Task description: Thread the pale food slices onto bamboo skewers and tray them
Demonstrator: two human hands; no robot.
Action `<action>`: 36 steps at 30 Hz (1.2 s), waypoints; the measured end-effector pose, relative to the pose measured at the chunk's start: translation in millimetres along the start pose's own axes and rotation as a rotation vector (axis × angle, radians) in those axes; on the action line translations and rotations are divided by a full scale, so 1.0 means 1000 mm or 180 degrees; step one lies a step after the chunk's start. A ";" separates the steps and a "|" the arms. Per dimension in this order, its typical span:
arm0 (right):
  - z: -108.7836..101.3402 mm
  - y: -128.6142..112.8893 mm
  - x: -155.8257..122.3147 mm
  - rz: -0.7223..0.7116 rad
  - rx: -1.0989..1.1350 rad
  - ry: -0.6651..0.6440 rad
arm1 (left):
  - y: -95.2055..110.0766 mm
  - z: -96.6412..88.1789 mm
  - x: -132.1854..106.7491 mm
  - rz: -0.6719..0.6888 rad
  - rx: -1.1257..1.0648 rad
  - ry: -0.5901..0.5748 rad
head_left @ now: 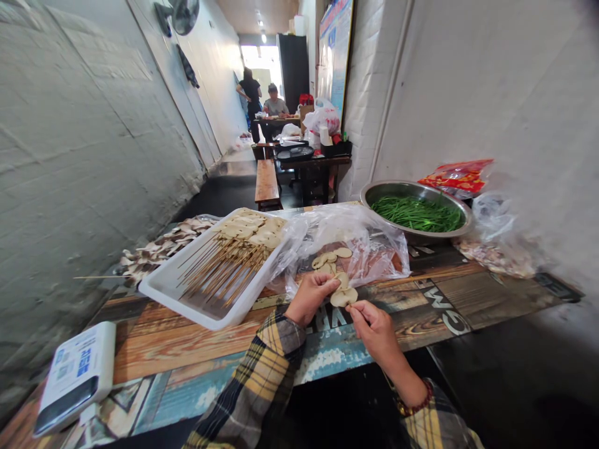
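My left hand (312,297) pinches a few pale oval slices (344,295) between thumb and fingers, over the near side of the table. Close by on the right, the closed fingertips of my right hand (377,330) meet the slices' lower edge, on what looks like a thin skewer mostly hidden by the hand. Behind my left hand, more loose slices (322,260) lie by a clear plastic bag (369,240). To the left stands a white tray (154,284). Many bamboo skewers (229,268) rest in it, threaded with the same kind of slices at their far ends.
A metal bowl of long green vegetables (416,213) stands back right, beside a red packet (461,176) and a filled plastic bag (500,243). Sliced mushroom-like pieces (163,246) lie left of the tray. A white scale (77,377) sits front left. Two people are in the background.
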State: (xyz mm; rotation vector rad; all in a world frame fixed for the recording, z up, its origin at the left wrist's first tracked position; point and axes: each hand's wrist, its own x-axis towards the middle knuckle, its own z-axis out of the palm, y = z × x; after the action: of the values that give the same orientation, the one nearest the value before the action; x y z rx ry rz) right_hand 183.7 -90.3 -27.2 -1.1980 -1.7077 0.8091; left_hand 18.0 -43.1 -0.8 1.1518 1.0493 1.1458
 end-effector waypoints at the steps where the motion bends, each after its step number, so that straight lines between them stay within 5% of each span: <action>1: 0.000 0.000 0.000 0.0017 0.0037 0.0004 | 0.001 0.000 0.000 -0.0016 -0.0049 -0.0018; 5: 0.001 0.005 0.000 0.0253 0.0374 0.0175 | 0.007 -0.008 0.001 -0.0031 -0.0465 0.0155; 8: 0.002 0.011 -0.001 0.0495 0.0744 0.0469 | 0.008 -0.021 0.005 0.0175 -0.0495 0.0742; 11: 0.002 0.014 -0.002 0.0674 0.1033 0.0695 | 0.004 -0.034 0.010 0.0351 -0.0161 0.1218; 16: 0.000 0.011 -0.002 0.0773 0.1245 0.0749 | -0.002 -0.044 0.014 0.0688 0.1198 0.1478; 21: 0.001 0.011 -0.001 0.0740 0.1287 0.0726 | 0.000 -0.043 0.010 0.1133 0.2595 0.1077; 28: 0.001 0.010 0.000 0.0666 0.1284 0.0723 | 0.009 -0.042 0.004 0.0732 0.2798 0.1077; 36: -0.001 0.009 -0.001 0.0598 0.1132 0.0647 | 0.009 -0.048 0.004 0.0617 0.3392 0.0406</action>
State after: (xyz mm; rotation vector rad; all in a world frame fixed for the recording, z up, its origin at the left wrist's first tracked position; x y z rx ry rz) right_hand 188.5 -88.7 -34.6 -1.1580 -1.2381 1.0187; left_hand -30.4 -33.3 2.5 2.0471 1.7615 0.7772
